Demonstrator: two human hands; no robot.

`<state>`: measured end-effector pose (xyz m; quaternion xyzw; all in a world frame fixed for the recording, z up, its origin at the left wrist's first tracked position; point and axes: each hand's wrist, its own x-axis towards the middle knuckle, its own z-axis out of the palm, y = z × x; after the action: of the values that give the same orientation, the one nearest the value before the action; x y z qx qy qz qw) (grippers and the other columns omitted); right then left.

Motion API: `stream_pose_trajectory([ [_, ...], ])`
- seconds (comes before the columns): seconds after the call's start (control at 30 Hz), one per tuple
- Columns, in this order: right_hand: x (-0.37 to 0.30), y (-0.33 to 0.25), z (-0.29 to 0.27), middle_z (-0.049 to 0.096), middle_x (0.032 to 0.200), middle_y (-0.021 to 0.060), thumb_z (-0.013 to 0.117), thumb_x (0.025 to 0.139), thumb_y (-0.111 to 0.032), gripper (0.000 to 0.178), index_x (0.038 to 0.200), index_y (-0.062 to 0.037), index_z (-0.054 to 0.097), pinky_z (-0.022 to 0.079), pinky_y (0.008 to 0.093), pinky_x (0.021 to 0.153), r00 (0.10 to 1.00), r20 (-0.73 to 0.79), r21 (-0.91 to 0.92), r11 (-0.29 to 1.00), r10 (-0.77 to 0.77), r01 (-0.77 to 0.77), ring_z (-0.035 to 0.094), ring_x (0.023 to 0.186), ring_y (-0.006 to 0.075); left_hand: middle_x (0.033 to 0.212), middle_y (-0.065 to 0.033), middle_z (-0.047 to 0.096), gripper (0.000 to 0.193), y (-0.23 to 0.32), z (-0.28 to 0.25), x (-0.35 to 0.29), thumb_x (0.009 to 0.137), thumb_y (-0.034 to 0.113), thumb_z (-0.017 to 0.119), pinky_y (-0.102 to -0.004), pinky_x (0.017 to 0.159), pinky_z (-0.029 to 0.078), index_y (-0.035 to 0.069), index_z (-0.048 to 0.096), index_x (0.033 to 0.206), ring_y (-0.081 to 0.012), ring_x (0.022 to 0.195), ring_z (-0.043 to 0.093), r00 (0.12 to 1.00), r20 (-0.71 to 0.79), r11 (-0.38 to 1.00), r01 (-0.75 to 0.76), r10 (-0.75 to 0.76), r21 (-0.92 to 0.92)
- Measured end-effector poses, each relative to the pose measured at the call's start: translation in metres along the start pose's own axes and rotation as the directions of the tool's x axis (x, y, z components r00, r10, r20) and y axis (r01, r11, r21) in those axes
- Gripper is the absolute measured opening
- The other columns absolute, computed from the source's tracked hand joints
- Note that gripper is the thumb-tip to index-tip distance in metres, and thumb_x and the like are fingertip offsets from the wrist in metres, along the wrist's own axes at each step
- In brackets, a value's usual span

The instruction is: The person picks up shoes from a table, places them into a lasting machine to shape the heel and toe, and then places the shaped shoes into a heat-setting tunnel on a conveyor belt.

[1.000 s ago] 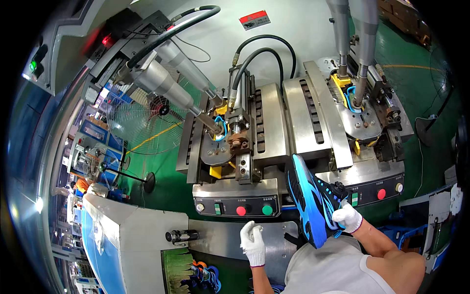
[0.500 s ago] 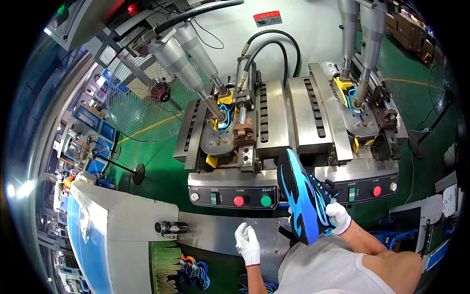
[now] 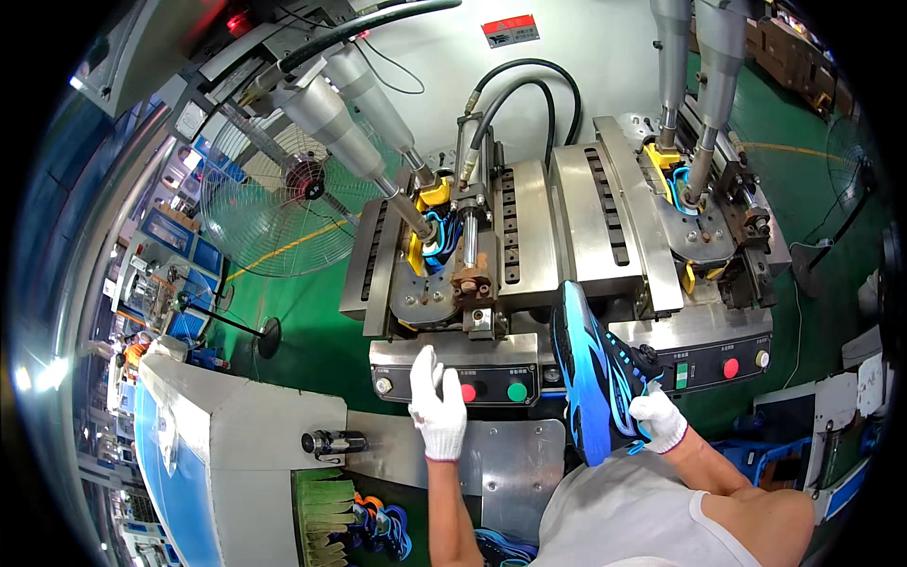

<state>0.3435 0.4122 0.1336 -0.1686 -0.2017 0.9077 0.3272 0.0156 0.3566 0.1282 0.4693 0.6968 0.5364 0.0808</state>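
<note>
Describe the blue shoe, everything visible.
The shoe is a sneaker with a blue sole shading from dark to light blue and a black upper with light blue streaks. It is held off the machine, sole facing left, toe up toward the steel press plates, heel down near the person's torso. The white-gloved right hand grips it at the heel end of the upper. Nothing else touches it; the laces cannot be made out.
</note>
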Motion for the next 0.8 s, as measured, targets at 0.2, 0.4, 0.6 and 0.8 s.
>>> stream_pose_trajectory([
  [0.2, -0.002, -0.002, -0.013, 0.066, 0.132, 0.0151, 0.070, 0.083, 0.006, 0.074, 0.152, 0.0013, 0.042, 0.059, 0.0398, 0.095, 0.987, -0.154, -0.036, 0.999, -0.043, 0.038, 0.070, 0.110, 0.0253, 0.142, -0.0201, 0.059, 0.043, -0.041, 0.028, 0.121, 0.103, 0.018, 0.058, -0.0425, 0.112, 0.044, 0.003, 0.055, 0.143, -0.0362, 0.130, 0.058, 0.954, 0.255, 0.940, -0.222, 0.155, 0.259],
  [0.4, 0.002, -0.017, 0.003, 0.059, 0.145, 0.0140, 0.065, 0.080, 0.009, 0.085, 0.159, -0.0028, 0.035, 0.053, 0.0420, 0.105, 0.983, -0.154, -0.105, 0.991, -0.100, 0.085, 0.063, 0.126, 0.0265, 0.144, -0.0244, 0.055, 0.045, -0.114, 0.090, 0.209, 0.104, 0.017, 0.052, -0.0435, 0.113, 0.042, 0.000, 0.050, 0.146, -0.0399, 0.134, 0.053, 0.929, 0.330, 0.835, -0.313, 0.170, 0.452],
  [0.6, -0.008, -0.032, 0.007, 0.051, 0.153, 0.0133, 0.076, 0.078, -0.001, 0.097, 0.162, 0.0003, 0.027, 0.049, 0.0400, 0.110, 0.962, -0.262, -0.099, 0.994, -0.072, 0.048, 0.058, 0.132, 0.0245, 0.163, -0.0263, 0.036, 0.094, -0.131, 0.176, 0.264, 0.094, 0.051, 0.065, -0.0491, 0.119, 0.035, 0.002, 0.022, 0.163, -0.0398, 0.149, 0.039, 0.905, 0.238, 0.698, 0.086, -0.354, 0.711],
  [0.8, -0.004, -0.033, 0.004, 0.057, 0.145, 0.0151, 0.077, 0.078, -0.001, 0.095, 0.161, 0.0003, 0.030, 0.053, 0.0400, 0.106, 0.942, -0.313, -0.217, 0.975, -0.121, 0.053, 0.063, 0.123, 0.0240, 0.124, -0.0260, 0.066, 0.066, -0.152, 0.169, 0.320, 0.083, 0.043, 0.079, -0.0535, 0.100, 0.051, 0.000, 0.051, 0.125, -0.0449, 0.115, 0.065, 0.949, 0.212, 0.703, 0.015, -0.235, 0.711],
])
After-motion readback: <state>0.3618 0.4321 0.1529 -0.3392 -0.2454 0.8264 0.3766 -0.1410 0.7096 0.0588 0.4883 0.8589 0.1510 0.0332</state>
